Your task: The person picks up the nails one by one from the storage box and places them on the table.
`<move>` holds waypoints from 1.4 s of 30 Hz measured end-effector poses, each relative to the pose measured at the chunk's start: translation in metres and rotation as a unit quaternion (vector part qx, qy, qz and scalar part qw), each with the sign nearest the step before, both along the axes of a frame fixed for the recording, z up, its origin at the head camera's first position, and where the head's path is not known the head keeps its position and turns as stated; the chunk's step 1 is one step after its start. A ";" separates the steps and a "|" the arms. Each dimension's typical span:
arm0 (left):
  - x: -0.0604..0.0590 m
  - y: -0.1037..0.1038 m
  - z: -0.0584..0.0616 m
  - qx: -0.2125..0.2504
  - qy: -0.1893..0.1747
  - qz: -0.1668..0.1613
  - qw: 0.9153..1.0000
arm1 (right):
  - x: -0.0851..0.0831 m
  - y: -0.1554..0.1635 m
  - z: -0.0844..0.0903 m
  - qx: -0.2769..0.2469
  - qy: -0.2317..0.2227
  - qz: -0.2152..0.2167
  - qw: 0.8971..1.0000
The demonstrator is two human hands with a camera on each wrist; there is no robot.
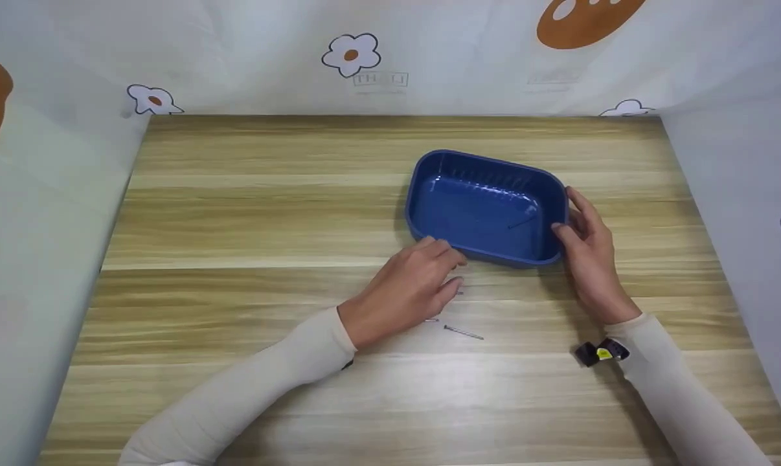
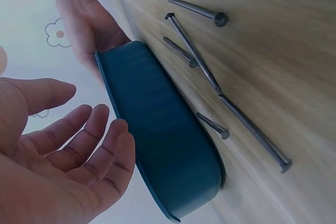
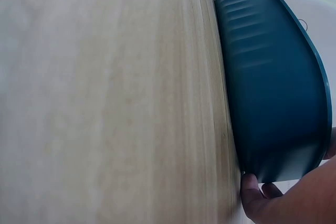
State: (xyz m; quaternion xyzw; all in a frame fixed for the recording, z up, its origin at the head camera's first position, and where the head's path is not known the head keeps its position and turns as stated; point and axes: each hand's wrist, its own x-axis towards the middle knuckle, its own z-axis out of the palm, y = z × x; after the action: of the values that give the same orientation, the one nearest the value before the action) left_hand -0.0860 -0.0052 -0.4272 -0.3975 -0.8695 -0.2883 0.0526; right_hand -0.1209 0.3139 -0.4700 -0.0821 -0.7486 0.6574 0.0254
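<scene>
A dark blue plastic basin (image 1: 458, 210) stands on the table, its long side angled. One thin dark nail (image 1: 521, 224) lies inside it near the right end. My right hand (image 1: 592, 265) holds that end, thumb at the rim and fingers along the outer wall. At the basin's near left edge is my left hand (image 1: 408, 285); in the left wrist view its loosely bent fingers (image 2: 79, 150) have nothing between them. Several nails lie on the wood beneath it, among them one nail (image 1: 464, 332) in plain sight and others partly hidden by the hand.
The wood-grain table (image 1: 248, 213) is bounded by a pale flower-printed sheet (image 1: 248, 58) at the back and both sides. A black wrist camera (image 1: 601, 353) sits on the right cuff.
</scene>
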 end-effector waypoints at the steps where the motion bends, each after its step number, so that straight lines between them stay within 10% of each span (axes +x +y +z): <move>1: -0.001 0.002 0.000 0.002 0.002 0.000 1.000 | 0.000 0.000 0.000 0.000 0.000 -0.001 1.000; 42: -0.044 0.037 0.009 -0.048 -0.029 0.034 0.998 | 0.001 0.002 0.000 0.011 0.002 0.003 1.000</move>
State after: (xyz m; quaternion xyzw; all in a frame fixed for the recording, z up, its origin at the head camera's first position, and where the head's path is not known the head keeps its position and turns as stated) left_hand -0.1303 0.0322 -0.4186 -0.3611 -0.8967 -0.2553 0.0182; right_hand -0.1204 0.3155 -0.4700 -0.0781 -0.7557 0.6498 0.0260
